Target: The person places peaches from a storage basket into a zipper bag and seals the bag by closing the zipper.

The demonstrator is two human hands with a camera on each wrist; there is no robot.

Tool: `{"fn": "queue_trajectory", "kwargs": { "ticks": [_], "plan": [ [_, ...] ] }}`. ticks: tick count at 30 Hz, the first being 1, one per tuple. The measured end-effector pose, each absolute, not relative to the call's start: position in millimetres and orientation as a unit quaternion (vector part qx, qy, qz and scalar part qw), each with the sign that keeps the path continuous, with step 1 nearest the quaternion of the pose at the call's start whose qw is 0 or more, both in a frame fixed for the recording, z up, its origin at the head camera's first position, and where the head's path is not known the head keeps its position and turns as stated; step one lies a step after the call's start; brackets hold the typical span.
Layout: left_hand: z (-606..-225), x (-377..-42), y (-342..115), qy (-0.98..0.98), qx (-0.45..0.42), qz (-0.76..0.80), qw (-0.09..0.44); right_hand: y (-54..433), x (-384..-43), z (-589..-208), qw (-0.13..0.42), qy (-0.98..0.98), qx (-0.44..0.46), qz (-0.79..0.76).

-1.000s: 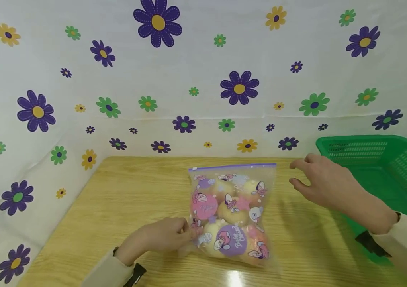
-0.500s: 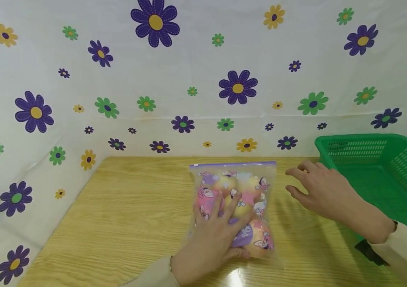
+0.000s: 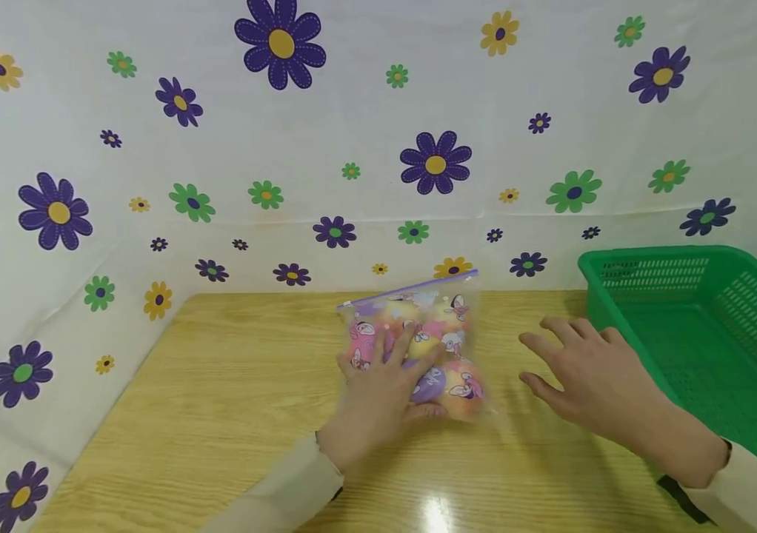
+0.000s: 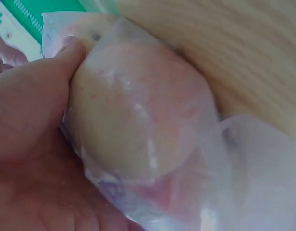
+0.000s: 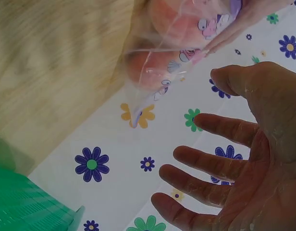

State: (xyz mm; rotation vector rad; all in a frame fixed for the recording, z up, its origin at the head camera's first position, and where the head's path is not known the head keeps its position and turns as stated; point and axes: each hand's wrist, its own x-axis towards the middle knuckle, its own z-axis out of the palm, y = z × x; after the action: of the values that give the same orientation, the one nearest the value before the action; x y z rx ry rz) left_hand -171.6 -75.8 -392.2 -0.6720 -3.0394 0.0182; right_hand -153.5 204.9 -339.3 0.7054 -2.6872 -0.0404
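Observation:
A clear zip bag (image 3: 450,334) printed with pink and purple cartoon figures holds several round yellow-red fruits; their exact kind is unclear. My left hand (image 3: 377,400) lies on its front face with the fingers spread and straight. In the left wrist view, the thumb lies along one fruit (image 4: 138,106) through the plastic. The bag's purple zip edge (image 3: 412,289) slants, its right end higher, and overlaps the cloth behind. Apart from the bag, on its right, my right hand (image 3: 595,377) hovers with relaxed fingers and holds nothing.
A green plastic basket (image 3: 625,300) with slotted walls stands at the right, beside my right hand. White cloth (image 3: 325,133) with printed flowers rises behind and to the left of the wooden table (image 3: 232,385).
My left hand has shifted from the bag's lower left edge onto its front face. The bag has moved away from me and tilted. The right hand stays near the basket.

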Motion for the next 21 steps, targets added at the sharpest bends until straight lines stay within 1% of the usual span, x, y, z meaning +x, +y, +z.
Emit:
{"fn": "queue_trajectory", "kwargs": {
  "ticks": [6, 10, 13, 17, 21],
  "plan": [
    [-384, -168, -90, -0.978, -0.204, -0.046, -0.013, 199, -145, -347, 0.178, -0.953, 0.244, -0.013],
    [-382, -160, -94, -0.973, -0.217, -0.082, -0.020, 196, -141, -352, 0.178, -0.955, 0.237, -0.005],
    [-382, -158, -99, -0.972, -0.213, -0.095, -0.014, 194, -140, -356, 0.175, -0.956, 0.235, -0.003],
    [-383, -162, -106, -0.971, -0.216, -0.098, -0.015, 194, -139, -361, 0.178, -0.956, 0.233, -0.010],
    [-384, -170, -113, -0.969, -0.222, -0.104, -0.034, 195, -139, -364, 0.170, -0.959, 0.227, -0.017]
  ]
}}
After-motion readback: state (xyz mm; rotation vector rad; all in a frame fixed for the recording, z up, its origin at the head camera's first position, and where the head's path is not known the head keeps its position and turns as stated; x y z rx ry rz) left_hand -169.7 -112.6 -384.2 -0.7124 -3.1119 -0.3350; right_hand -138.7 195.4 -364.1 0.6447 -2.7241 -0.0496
